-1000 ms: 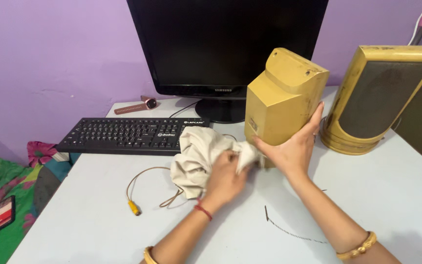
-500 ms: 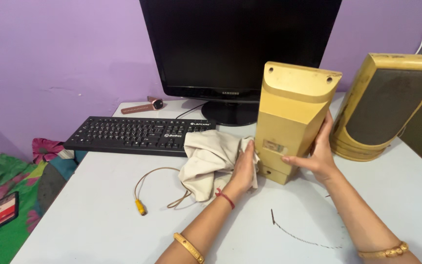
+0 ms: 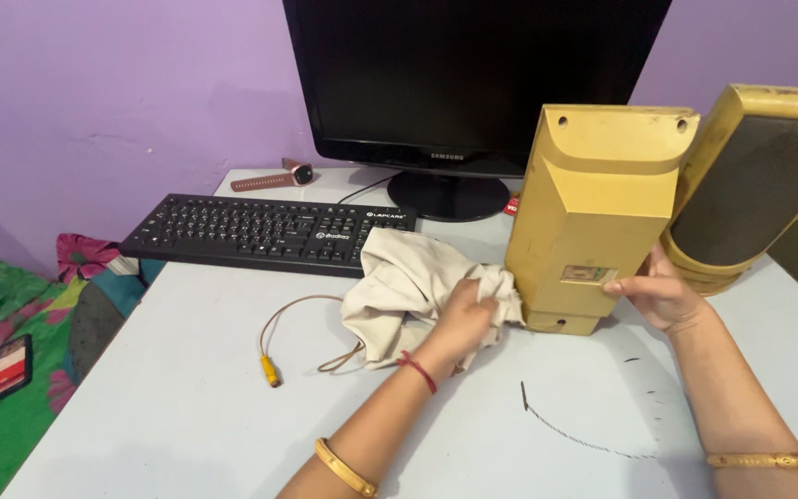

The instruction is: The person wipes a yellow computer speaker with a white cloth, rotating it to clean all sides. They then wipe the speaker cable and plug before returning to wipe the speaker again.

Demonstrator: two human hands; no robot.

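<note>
A yellowed speaker (image 3: 593, 212) stands upright on the white desk (image 3: 168, 407) with its back turned toward me. My right hand (image 3: 659, 294) grips its lower right side. My left hand (image 3: 462, 316) is closed on a crumpled beige cloth (image 3: 397, 286) and presses it against the speaker's lower left edge. A thin beige cable with a yellow plug (image 3: 271, 371) trails from under the cloth.
A second yellowed speaker (image 3: 759, 185) stands at the right. A black monitor (image 3: 473, 83) and black keyboard (image 3: 260, 235) sit behind. A pink wristwatch (image 3: 274, 177) lies near the wall. A phone (image 3: 4, 370) rests on green fabric at the left.
The speaker has been turned so its back faces me squarely and has shifted right. My right hand slid to its lower right side; my left hand keeps the cloth at its base.
</note>
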